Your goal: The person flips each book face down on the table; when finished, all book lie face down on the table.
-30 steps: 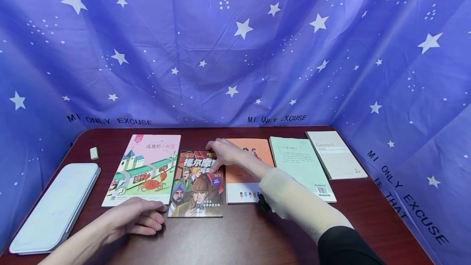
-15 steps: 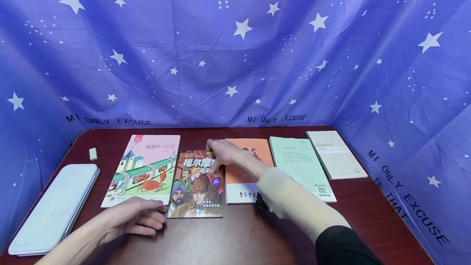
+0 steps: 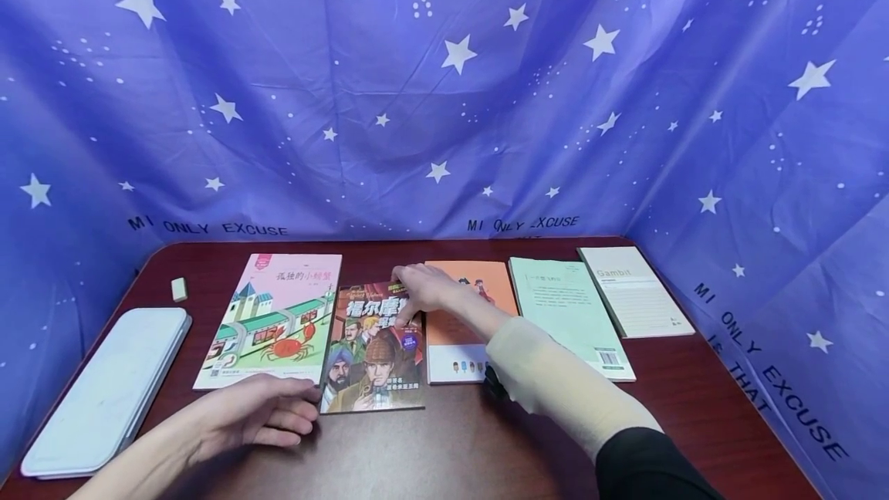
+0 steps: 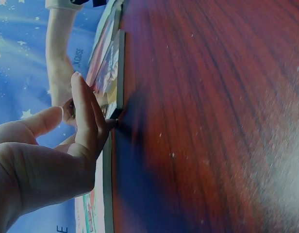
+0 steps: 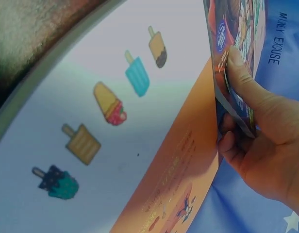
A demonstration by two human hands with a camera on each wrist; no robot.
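A book with detective figures on its cover [image 3: 375, 353] lies between a pink crab book [image 3: 278, 315] and an orange-and-white book [image 3: 472, 284]. My right hand [image 3: 427, 288] grips its far right corner. In the right wrist view, the thumb [image 5: 241, 73] presses on the cover while the other fingers curl under the edge. My left hand [image 3: 260, 411] stays beside the near left corner, fingers loosely extended. From the left wrist view, a fingertip [image 4: 111, 124] lies at or against that corner; contact is hard to tell.
To the right lie a pale green book [image 3: 566, 315] and a cream notebook marked Gambit [image 3: 639, 299]. A white case [image 3: 104, 392] and a small eraser-like block [image 3: 179, 288] are on the left. Starry blue cloth [image 3: 389, 99] stands behind the dark wooden table [image 3: 430, 454].
The detective book's near edge has shifted slightly right and toward me, turning the book a little. My left hand has moved slightly right with it; the right hand keeps its grip.
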